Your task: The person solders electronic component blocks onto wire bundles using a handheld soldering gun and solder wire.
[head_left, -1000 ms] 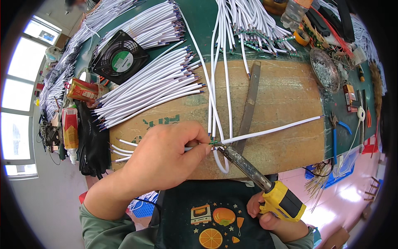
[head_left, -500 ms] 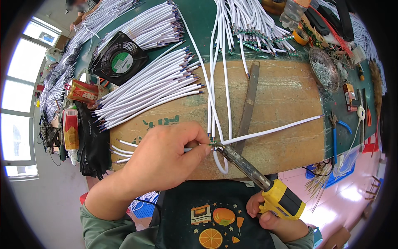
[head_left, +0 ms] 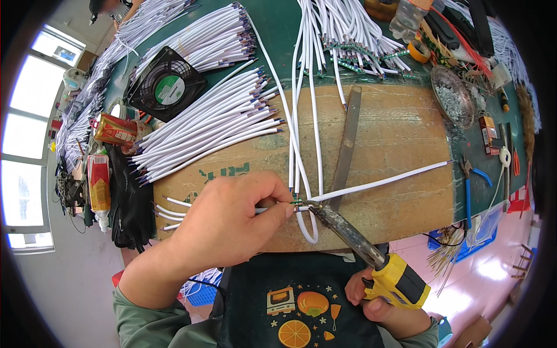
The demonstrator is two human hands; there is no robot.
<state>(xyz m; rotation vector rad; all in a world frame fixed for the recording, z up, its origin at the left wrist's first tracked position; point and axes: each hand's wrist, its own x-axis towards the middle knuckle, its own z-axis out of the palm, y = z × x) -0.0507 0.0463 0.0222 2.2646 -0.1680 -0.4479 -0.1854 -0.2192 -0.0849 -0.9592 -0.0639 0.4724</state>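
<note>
Now the yellow-handled soldering iron point(head_left: 400, 281) has shifted slightly R over the cardboard mat point(head_left: 400, 133), so prob. less heat on the joint; tip contact unclear. L hand point(head_left: 232, 214) unmoved, thumb + finger pinching a tiny green circuit strip point(head_left: 297, 202), nr mat's front-centre, beside a white cable point(head_left: 380, 182). R hand point(head_left: 358, 288) wraps iron's handle, just off mat's front edge. Writing: green lettering point(head_left: 232, 169) on mat's L, partly hidden; round green-white sticker point(head_left: 170, 90) on cooling fan point(head_left: 184, 65), beyond mat's back-L, too small to read.

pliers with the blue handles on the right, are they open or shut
Open: the blue-handled pliers lie with their two handles spread well apart.
</note>
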